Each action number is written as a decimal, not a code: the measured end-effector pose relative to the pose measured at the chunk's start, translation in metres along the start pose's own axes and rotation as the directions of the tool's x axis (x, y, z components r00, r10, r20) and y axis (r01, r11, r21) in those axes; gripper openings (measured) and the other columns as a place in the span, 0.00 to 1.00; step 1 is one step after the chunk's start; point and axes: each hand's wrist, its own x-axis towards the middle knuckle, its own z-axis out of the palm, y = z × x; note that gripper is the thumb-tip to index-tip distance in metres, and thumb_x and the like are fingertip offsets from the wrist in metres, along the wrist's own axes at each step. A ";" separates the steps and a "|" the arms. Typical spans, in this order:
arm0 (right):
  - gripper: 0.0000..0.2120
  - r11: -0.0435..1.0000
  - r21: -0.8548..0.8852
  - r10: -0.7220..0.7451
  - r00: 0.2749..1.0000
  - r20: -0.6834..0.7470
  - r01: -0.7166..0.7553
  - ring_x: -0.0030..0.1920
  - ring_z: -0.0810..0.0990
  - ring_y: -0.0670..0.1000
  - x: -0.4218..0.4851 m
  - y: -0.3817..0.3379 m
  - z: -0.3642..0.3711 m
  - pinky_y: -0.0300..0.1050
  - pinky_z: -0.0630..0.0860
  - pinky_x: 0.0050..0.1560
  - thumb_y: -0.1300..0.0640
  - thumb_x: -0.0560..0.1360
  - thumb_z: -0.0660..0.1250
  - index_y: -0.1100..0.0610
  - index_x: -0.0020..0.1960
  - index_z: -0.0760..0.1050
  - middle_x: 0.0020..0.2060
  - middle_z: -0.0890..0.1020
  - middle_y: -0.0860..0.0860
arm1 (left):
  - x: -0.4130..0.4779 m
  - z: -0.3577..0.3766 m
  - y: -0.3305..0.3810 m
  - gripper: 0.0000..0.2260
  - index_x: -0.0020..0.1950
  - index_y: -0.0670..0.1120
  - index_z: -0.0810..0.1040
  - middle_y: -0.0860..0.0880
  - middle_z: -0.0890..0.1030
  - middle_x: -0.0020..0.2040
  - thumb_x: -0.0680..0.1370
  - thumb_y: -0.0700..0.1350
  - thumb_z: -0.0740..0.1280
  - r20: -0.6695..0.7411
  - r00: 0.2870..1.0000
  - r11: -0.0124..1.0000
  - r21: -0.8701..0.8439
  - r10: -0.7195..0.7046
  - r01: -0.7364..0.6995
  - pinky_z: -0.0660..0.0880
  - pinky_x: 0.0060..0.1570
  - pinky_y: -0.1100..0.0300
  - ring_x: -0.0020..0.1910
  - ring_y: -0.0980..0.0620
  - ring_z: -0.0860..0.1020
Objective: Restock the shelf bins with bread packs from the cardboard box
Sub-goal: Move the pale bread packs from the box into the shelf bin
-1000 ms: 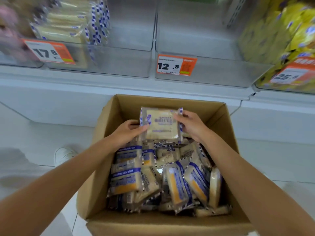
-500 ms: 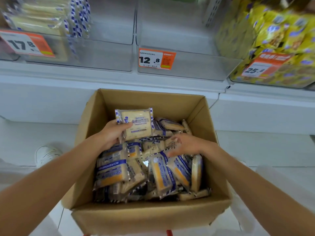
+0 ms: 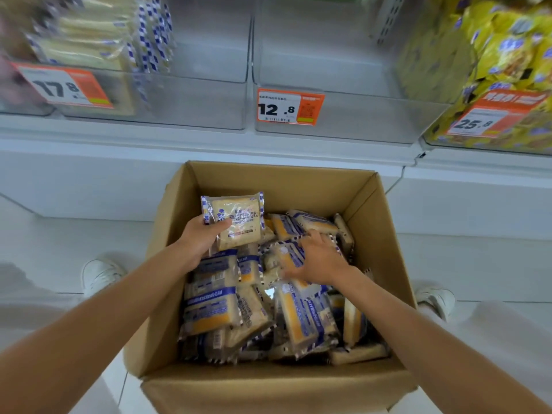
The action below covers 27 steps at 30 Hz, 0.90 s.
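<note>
An open cardboard box [image 3: 369,210] stands on the floor below the shelf, filled with several blue-and-white bread packs [image 3: 212,306]. My left hand [image 3: 200,240] grips one bread pack [image 3: 239,219] by its left edge and holds it upright above the pile, near the box's back left. My right hand [image 3: 319,258] is down in the box with spread fingers laid on a loose pack [image 3: 285,253], thumb at its near edge. The clear shelf bin [image 3: 343,118] with the 12.8 tag looks empty. The clear bin to its left [image 3: 185,100] holds similar packs [image 3: 89,46] at its left side.
A bin of yellow packs [image 3: 507,43] with a 25.8 tag sits at the right of the shelf. The white shelf ledge [image 3: 209,144] overhangs the box's far edge. White shoes [image 3: 101,273] [image 3: 436,300] stand on either side of the box.
My right hand let go of the held pack and dropped into the box onto the pile. My left hand keeps the pack alone, slightly to the left.
</note>
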 end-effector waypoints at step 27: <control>0.15 0.688 0.471 -0.256 0.792 -0.555 0.552 0.48 0.83 0.49 -0.017 -0.180 -0.233 0.48 0.79 0.50 0.69 0.71 0.70 0.55 0.55 0.77 0.48 0.84 0.50 | -0.072 -0.121 0.166 0.20 0.61 0.46 0.80 0.49 0.84 0.53 0.75 0.56 0.71 0.041 0.903 0.904 -0.029 0.427 -0.426 0.77 0.59 0.48 0.52 0.50 0.81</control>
